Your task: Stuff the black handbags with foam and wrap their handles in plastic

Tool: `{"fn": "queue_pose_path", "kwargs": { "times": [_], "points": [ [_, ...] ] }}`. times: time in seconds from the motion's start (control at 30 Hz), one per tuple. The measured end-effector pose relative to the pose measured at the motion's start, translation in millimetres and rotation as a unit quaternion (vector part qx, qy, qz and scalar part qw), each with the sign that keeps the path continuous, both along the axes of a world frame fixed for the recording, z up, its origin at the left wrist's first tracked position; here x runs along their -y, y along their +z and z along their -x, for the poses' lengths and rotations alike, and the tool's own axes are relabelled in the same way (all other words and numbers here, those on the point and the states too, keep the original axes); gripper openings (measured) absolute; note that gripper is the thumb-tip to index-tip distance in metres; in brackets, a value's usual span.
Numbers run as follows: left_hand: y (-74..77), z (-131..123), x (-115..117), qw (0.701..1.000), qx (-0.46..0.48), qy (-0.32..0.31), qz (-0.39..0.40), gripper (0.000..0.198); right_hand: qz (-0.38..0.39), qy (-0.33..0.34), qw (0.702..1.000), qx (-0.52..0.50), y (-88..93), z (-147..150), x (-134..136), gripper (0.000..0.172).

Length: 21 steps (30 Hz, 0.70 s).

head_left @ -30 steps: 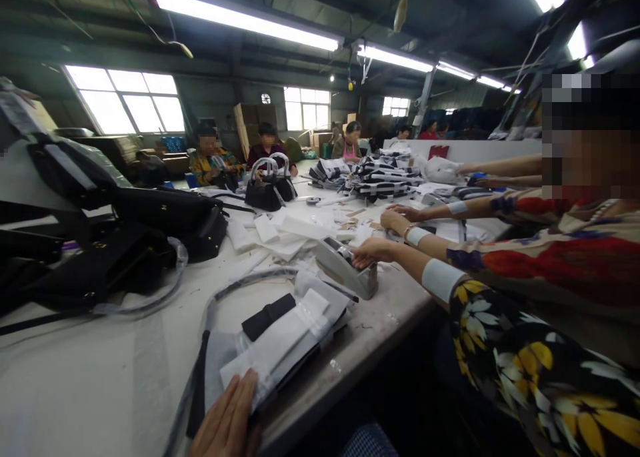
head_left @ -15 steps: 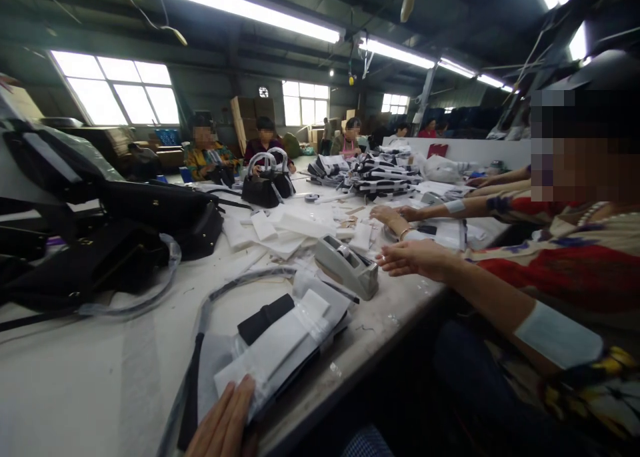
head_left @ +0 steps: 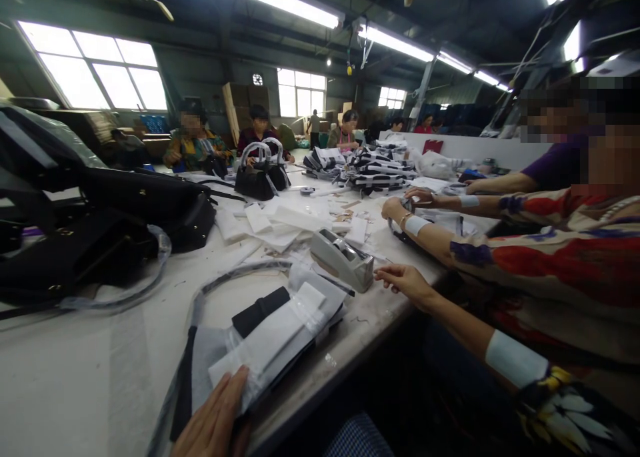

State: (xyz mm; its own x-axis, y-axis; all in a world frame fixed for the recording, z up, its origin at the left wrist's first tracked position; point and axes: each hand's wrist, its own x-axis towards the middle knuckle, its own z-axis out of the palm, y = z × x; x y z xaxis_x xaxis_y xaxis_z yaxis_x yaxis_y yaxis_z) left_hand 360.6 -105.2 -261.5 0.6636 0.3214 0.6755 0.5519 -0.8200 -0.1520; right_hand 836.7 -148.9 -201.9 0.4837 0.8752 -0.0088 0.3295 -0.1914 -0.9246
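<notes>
- The table (head_left: pixel 90 377) bears 1 wrapped bundle (head_left: pixel 280 330) near its front edge.
- The left hand (head_left: pixel 215 420) stays flat on the bundle's near end, fingers loose, gripping nothing.
- A co-worker's hand (head_left: pixel 405 278) has left the tape dispenser (head_left: pixel 343 260); it is now just beside it.

Left hand (head_left: pixel 214 420) low in view, fingers extended (palm down), laid flat

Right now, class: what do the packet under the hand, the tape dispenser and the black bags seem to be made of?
The packet under the left hand: a white sheet, paper or foam, in clear glossy film that wrinkles and shines. The tape dispenser: grey hard plastic, matt, with a moulded shape. The black bags: likely leather or an imitation, smooth with a dull sheen.
</notes>
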Motion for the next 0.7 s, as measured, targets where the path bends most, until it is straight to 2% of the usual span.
{"fn": "queue_pose_path", "kwargs": {
  "times": [0.1, 0.2, 0.3, 0.37, 0.43, 0.53, 0.63, 0.7],
  "points": [
    [1.1, 0, 3, 0.999, 0.002, 0.033, 0.004, 0.060, 0.008, 0.006, 0.998, 0.067, 5.2, -7, 3, 0.043],
    [-1.3, -1, 5, 0.999, 0.002, 0.034, -0.009, 0.054, 0.012, 0.013, 0.989, 0.145, 16.0, -7, 16, 0.033],
    [-2.2, -3, 8, 0.999, 0.011, 0.032, -0.014, 0.048, -0.003, 0.035, 0.975, 0.218, 32.5, 1, 35, 0.025],
    [-0.6, -6, 11, 0.999, 0.018, 0.045, -0.005, 0.045, -0.019, 0.076, 0.959, 0.274, 47.1, 11, 45, 0.021],
    [2.2, -9, 14, 0.998, 0.020, 0.058, 0.008, 0.044, -0.047, 0.154, 0.917, 0.364, 63.4, 25, 51, 0.021],
    [6.7, -14, 21, 0.996, 0.031, 0.076, 0.032, 0.042, -0.117, 0.288, 0.812, 0.495, 87.0, 55, 49, 0.023],
    [11.3, -17, 30, 0.991, 0.051, 0.107, 0.068, 0.041, -0.167, 0.390, 0.738, 0.525, 104.6, 95, 35, 0.020],
    [14.3, -19, 36, 0.985, 0.062, 0.128, 0.098, 0.042, -0.172, 0.454, 0.710, 0.510, 111.9, 125, 19, 0.017]
  ]
}}
